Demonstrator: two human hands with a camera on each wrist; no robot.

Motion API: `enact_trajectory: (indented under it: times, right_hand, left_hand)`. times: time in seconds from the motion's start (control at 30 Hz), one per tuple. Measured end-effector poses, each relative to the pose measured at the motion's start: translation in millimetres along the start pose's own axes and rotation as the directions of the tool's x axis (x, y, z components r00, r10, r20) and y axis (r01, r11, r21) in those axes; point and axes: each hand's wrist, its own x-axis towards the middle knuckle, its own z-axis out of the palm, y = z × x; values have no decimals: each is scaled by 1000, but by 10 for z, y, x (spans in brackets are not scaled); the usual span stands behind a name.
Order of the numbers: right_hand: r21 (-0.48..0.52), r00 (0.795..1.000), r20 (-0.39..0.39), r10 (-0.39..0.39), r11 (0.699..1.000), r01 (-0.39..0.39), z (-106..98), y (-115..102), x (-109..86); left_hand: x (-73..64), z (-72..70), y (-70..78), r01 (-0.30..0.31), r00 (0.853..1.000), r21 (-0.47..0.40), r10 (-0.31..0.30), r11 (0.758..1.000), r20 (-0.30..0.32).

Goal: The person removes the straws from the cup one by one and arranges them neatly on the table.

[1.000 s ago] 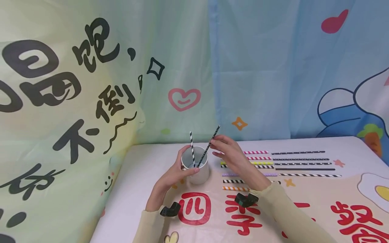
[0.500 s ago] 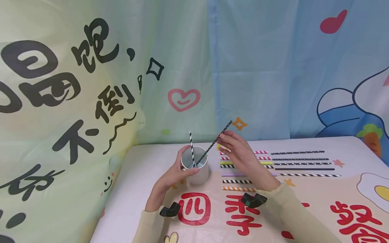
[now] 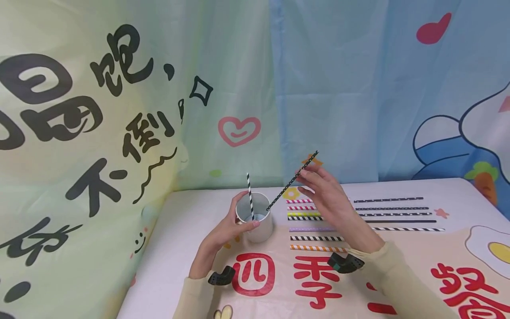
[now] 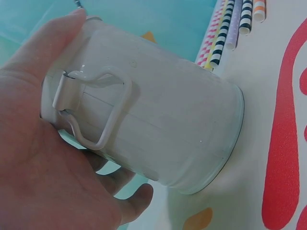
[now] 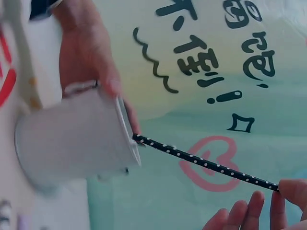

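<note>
My left hand (image 3: 227, 232) grips the white enamel mug (image 3: 260, 232) near its rim; the mug stands upright on the table. In the left wrist view, the wire handle (image 4: 115, 115) faces my palm. One black-and-white striped paper straw (image 3: 250, 195) leans upright inside the mug. Between thumb and fingers, my right hand (image 3: 332, 199) pinches a black straw with white dots (image 3: 292, 180) by its upper part. This straw slants down to the left, its lower end right at the mug's right rim. The right wrist view shows the dotted straw (image 5: 206, 163) reaching to the mug's mouth.
Right of the mug lie rows of paper straws, among them pink striped (image 3: 298, 208), purple (image 3: 311, 229) and orange striped (image 3: 314, 248) ones. Farther right are several black-patterned straws (image 3: 392, 208). A printed cloth backdrop (image 3: 330, 88) hangs behind the table.
My right hand has moved up and to the right, drawing the dotted straw's lower end from inside the mug to its rim. My left hand stays on the mug.
</note>
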Motion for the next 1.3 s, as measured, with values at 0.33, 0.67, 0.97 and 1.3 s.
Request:
enact_trajectory:
  times: [0.33, 0.67, 0.97, 1.3]
  right_hand:
    - [-427, 980, 85, -179, 882, 198, -145, -212, -247]
    - [-814, 962, 229, -150, 513, 274, -347, -354, -407]
    - [-924, 965, 238, -106, 282, 259, -460, -397, -600]
    - [-974, 969, 222, -111, 15, 225, -527, -196, -750]
  left_hand:
    - [-3, 3, -31, -10, 1000, -2, 10, 1000, 7]
    - [-9, -9, -9, -1, 1000, 7, 1, 1000, 1]
    - [-15, 2, -12, -5, 1000, -1, 5, 1000, 11]
    - [-19, -4, -4, -12, 1000, -3, 13, 1000, 20]
